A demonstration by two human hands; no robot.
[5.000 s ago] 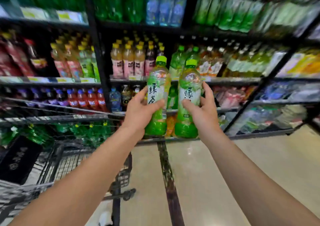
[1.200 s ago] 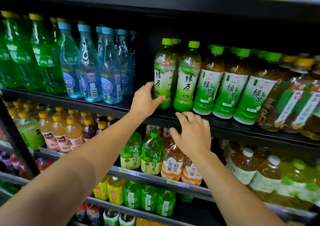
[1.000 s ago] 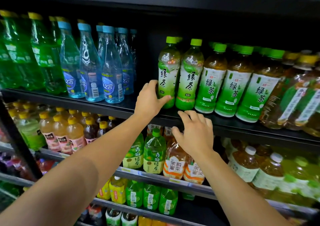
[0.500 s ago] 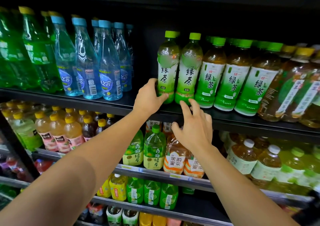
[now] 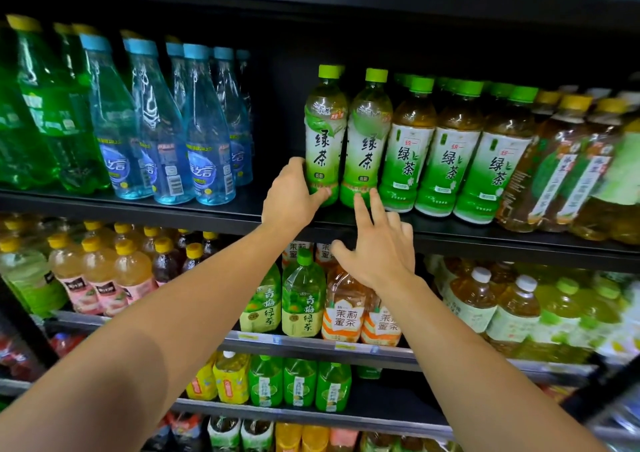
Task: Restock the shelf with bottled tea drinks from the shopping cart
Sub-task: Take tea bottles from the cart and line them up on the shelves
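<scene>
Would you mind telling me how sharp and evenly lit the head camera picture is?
Head view: the two green tea bottles and both hands, left hand and right hand, are sharp; the right edge smears into blur; wide-angle bending curves the shelf; the shelf back is dark.

The two green tea bottles (image 5: pixel 325 136) (image 5: pixel 369 140) are clear glossy plastic with smooth printed wrap labels and matt-looking green plastic caps. The shelf (image 5: pixel 207 209) looks like black matt-painted metal. The blue bottles (image 5: pixel 204 133) beside them are shiny see-through plastic, catching lots of glare, with plain light-blue plastic caps.
</scene>
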